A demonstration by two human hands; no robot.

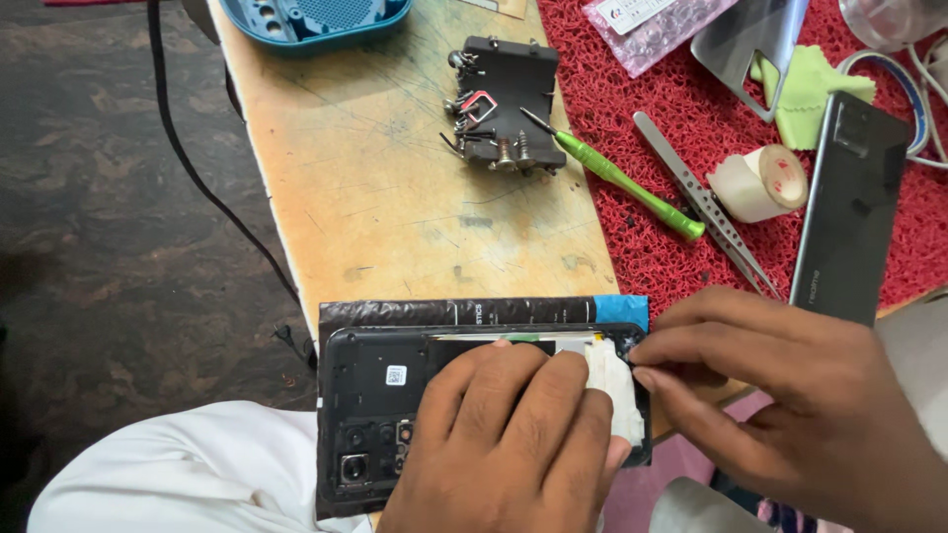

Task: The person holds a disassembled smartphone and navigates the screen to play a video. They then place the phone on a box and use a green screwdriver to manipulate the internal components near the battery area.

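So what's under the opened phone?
A dark packet with a blue corner lies under the phone, its top edge showing. The left hand and the phone cover the rest.

Both hands bare, left hand (504,444) and right hand (790,395); white trousers (178,474).

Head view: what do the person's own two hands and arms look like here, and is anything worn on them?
Both hands are bare: no gloves, rings or wristbands show. The left hand and the right hand have short, trimmed nails on the fingers. The right wrist runs out of the frame with no sleeve in sight. White cloth lies at the lower left; whether it is a sleeve or other clothing cannot be told.
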